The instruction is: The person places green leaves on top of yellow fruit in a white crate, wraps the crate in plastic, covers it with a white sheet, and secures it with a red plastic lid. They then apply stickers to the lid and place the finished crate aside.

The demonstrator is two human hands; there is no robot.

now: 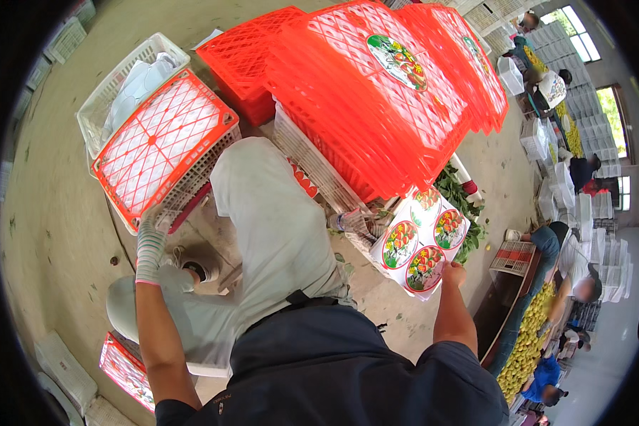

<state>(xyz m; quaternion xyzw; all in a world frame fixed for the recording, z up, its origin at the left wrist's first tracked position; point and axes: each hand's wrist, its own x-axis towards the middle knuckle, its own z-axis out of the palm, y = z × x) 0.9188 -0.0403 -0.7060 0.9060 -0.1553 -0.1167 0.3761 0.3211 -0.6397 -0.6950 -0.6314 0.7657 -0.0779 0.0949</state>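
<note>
My left hand point(152, 245), in a striped knit glove, rests at the near corner of a red plastic lattice lid point(162, 144) with white padding beneath it. That lid lies on a pale crate; whether the fingers grip its edge cannot be told. My bare right hand point(452, 274) pinches the edge of a sheet of round fruit stickers point(426, 242). More sheets seem to lie beneath it. Beyond my knees rises a tall stack of red lattice lids point(362, 96), the top one bearing an oval sticker, on a white crate point(319, 154).
A white basket point(154, 48) of pale blue pieces stands behind the lidded crate. Green leaves point(452, 191) lie past the stickers. On the right, people work beside a long trough of yellow-green fruit point(524, 330). Another lidded crate point(122, 367) sits at lower left.
</note>
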